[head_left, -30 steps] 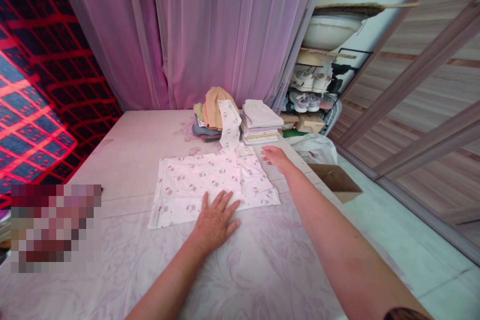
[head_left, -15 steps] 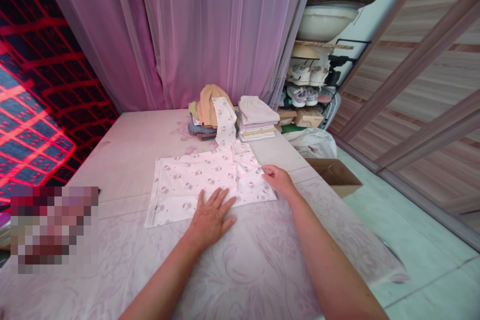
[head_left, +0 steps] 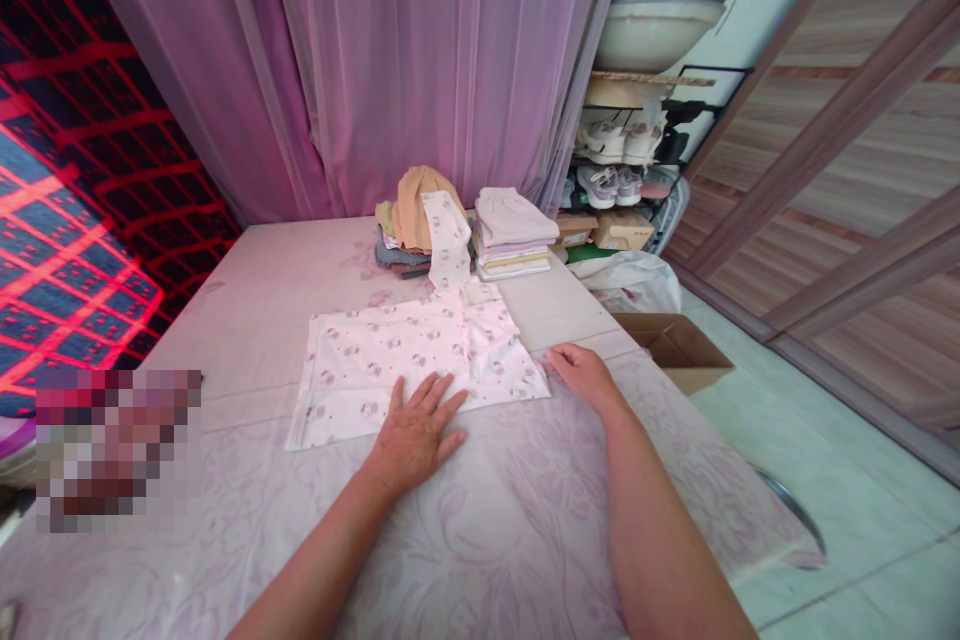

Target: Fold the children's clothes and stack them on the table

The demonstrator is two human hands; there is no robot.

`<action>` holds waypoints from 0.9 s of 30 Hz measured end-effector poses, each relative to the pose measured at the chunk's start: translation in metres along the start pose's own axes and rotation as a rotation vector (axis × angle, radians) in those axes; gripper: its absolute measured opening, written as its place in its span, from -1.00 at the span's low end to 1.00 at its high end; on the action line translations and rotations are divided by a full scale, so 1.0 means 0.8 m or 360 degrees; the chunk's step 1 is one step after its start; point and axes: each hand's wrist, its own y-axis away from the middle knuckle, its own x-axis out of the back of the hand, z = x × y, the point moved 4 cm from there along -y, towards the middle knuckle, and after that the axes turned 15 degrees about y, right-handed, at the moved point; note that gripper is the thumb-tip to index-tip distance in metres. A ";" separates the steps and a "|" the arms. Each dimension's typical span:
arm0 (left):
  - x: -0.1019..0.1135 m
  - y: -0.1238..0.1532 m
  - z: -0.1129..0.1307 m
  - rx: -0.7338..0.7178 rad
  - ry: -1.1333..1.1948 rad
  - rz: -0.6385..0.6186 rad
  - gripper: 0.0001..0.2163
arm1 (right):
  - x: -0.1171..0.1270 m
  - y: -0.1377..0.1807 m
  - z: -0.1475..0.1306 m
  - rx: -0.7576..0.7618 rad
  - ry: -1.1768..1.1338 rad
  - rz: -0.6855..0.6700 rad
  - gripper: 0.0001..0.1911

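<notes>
A white shirt-like garment [head_left: 390, 340] with small printed figures lies spread on the covered table [head_left: 480, 520]. One narrow part of it, like a sleeve, reaches up against the clothes pile at the back. My left hand [head_left: 416, 430] rests flat on its near edge, fingers spread. At the garment's right side, my right hand [head_left: 585, 378] has thumb and fingers pinched together at a corner of the cloth. The fabric between the two hands is slightly wrinkled.
At the back stand a loose pile of clothes [head_left: 420, 210] and a neat folded stack [head_left: 516, 225]. A purple curtain [head_left: 405, 50] hangs behind them. Right of the table are an open cardboard box [head_left: 686, 350], a plastic bag [head_left: 634, 282] and a shoe rack [head_left: 622, 145].
My right hand has moved a little to the right, and the garment's right edge is drawn out with it. My left hand stays flat on the cloth.
</notes>
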 end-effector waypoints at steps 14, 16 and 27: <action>0.015 0.012 -0.016 0.0260 0.0056 0.0068 -0.48 | 0.007 0.030 -0.011 0.0229 0.0130 -0.0288 -0.81; 0.029 0.023 -0.034 0.0439 0.0059 0.0091 -0.52 | 0.008 0.030 -0.015 0.0293 0.0105 -0.0195 -0.81; 0.104 0.090 -0.127 0.0941 -0.0121 0.0185 -0.60 | -0.008 0.029 -0.011 0.0188 -0.0076 -0.0281 -0.73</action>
